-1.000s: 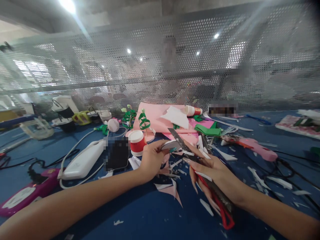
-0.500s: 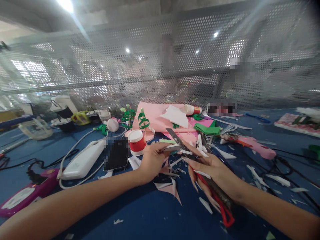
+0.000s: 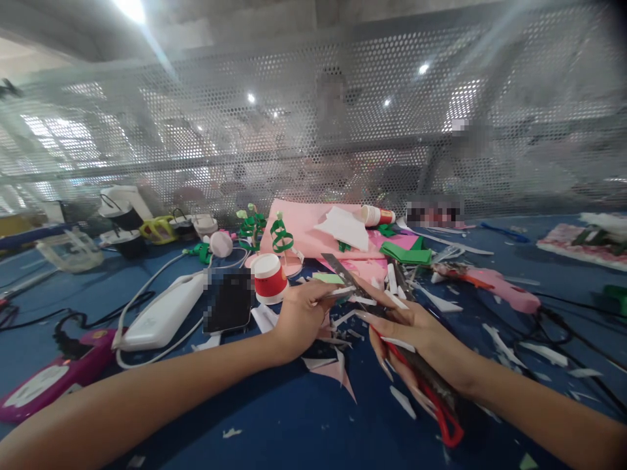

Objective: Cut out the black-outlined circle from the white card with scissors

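Note:
My left hand (image 3: 300, 321) is closed in a pinch on a small white piece (image 3: 339, 292) of what looks like foam board or thick paper. The fingers of my right hand (image 3: 421, 346) are wrapped round a utility knife (image 3: 424, 378), dark and red with a red loop at its rear end. Its long metal blade (image 3: 337, 266) points up and to the left, against or very close to the white piece; exact contact is unclear. Close to my left hand stands a red and white paper cup (image 3: 269, 279). White and pink scraps (image 3: 336, 375) lie beneath both hands.
Left on the blue table (image 3: 274, 424) are a phone (image 3: 229, 301), a white power bank (image 3: 164, 313) with a cable and a purple power strip (image 3: 53, 375). Pink paper (image 3: 298, 225) and green paper coils (image 3: 281, 236) lie behind. A pink glue gun (image 3: 507, 288) rests at right.
The knife's blade has shifted slightly left and down against the white piece. Both hands otherwise keep nearly the same place and the same hold.

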A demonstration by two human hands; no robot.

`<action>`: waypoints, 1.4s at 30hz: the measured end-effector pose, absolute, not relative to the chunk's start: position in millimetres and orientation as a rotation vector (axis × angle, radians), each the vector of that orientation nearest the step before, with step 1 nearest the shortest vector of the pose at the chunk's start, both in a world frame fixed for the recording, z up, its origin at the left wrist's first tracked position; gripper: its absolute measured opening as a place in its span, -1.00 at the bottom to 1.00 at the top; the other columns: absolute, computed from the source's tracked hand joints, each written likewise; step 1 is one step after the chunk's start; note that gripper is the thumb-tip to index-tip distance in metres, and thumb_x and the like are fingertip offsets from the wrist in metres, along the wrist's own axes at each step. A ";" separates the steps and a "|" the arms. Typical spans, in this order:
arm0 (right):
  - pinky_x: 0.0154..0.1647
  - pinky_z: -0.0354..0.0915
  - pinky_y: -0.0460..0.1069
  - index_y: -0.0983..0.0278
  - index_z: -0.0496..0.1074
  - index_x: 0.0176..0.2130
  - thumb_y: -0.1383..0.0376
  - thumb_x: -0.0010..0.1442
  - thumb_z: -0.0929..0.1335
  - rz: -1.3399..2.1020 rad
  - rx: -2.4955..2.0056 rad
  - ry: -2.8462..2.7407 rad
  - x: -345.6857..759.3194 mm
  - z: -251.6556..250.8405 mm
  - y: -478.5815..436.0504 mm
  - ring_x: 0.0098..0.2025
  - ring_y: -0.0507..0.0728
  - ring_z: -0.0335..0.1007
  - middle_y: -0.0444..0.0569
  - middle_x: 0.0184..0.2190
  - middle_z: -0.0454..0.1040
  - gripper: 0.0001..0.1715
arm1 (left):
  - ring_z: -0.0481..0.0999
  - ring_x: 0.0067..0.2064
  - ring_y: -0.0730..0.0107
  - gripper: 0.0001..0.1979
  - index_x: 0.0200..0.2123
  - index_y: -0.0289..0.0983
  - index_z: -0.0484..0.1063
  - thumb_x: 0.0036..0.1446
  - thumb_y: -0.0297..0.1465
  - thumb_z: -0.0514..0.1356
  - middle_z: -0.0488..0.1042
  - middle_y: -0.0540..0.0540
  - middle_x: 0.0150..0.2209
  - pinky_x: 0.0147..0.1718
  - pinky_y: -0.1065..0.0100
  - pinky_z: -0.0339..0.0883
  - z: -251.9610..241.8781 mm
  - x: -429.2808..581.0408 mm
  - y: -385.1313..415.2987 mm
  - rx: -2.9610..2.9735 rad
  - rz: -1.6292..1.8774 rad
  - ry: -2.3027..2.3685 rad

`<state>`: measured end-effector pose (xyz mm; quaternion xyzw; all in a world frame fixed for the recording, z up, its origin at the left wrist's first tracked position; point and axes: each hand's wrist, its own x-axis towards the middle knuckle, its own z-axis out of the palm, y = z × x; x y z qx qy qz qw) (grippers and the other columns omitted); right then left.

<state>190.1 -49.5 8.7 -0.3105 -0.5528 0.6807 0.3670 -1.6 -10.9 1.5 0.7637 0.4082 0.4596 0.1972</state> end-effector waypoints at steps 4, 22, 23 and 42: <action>-0.84 0.18 -0.21 0.06 -0.29 0.29 0.25 0.19 0.27 1.740 -0.805 -1.451 190.0 8.2 -49.5 -0.80 -0.05 0.29 -0.20 -0.61 0.44 -0.14 | 0.44 -0.40 0.39 -0.77 -0.34 -0.26 0.54 -0.06 -0.53 0.11 0.52 -0.02 -0.46 -0.44 0.39 0.37 0.9 -0.9 -8.5 2.000 1.285 1.217; -0.93 0.07 -0.21 0.02 -0.08 0.25 0.32 0.17 0.23 1.631 -0.776 -0.995 185.3 10.4 -44.0 -0.87 -0.11 0.01 -0.25 -0.63 0.36 -0.28 | 0.50 -0.23 0.29 -0.34 0.08 -0.19 0.21 -0.16 -0.50 0.26 0.47 -0.12 -0.13 -0.45 0.40 0.45 -0.4 0.8 5.5 1.492 1.256 0.990; -0.93 0.07 -0.22 0.02 -0.03 0.24 0.32 0.17 0.23 1.633 -0.768 -0.984 185.7 10.0 -43.2 -0.87 -0.11 0.00 -0.25 -0.63 0.35 -0.31 | 0.50 -0.22 0.28 -0.35 0.07 -0.19 0.22 -0.16 -0.50 0.26 0.45 -0.13 -0.10 -0.42 0.38 0.46 -0.3 0.7 5.4 1.496 1.252 0.974; -0.84 -0.02 -0.18 0.30 0.33 -0.53 0.31 0.13 0.23 1.796 -0.639 -0.855 192.3 10.6 -39.4 -0.81 -0.10 0.00 -0.11 -0.67 0.37 -0.76 | 0.42 -0.02 0.15 -0.42 -0.06 -0.32 0.27 -0.23 -0.53 0.32 0.41 -0.24 -0.03 -0.02 0.06 0.30 -12.3 -5.7 20.7 1.460 1.405 1.035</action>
